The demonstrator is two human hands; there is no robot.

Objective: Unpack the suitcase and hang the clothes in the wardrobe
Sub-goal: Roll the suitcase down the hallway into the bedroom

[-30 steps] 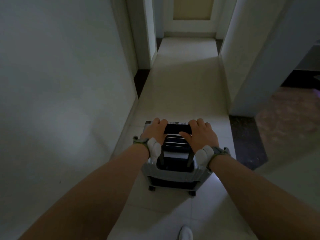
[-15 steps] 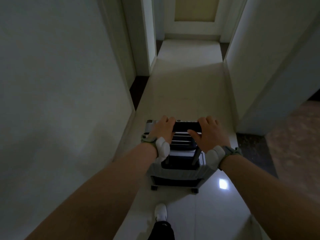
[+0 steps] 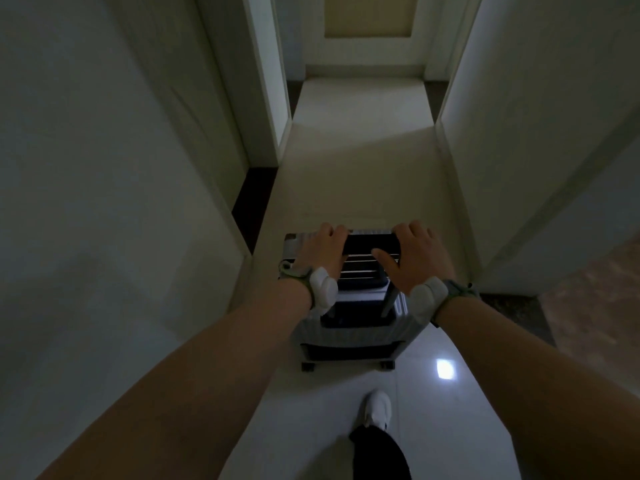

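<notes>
A grey ribbed suitcase (image 3: 349,329) stands upright on its wheels on the pale floor of a dim corridor, closed, with its dark pull handle (image 3: 370,242) extended. My left hand (image 3: 320,252) grips the left end of the handle, fingers curled over its far side. My right hand (image 3: 417,258) grips the right end, thumb pointing in under the bar. Both wrists carry white bands. No clothes or wardrobe are in view.
White walls (image 3: 104,202) close in on both sides. A doorway (image 3: 273,98) opens on the left ahead, and a closed door (image 3: 370,22) ends the corridor. A darker patterned floor (image 3: 595,306) opens on the right. My white shoe (image 3: 377,408) steps behind the suitcase.
The suitcase has rolled forward along the corridor with both hands on its handle. The left doorway is nearer, and my right foot has stepped forward into view.
</notes>
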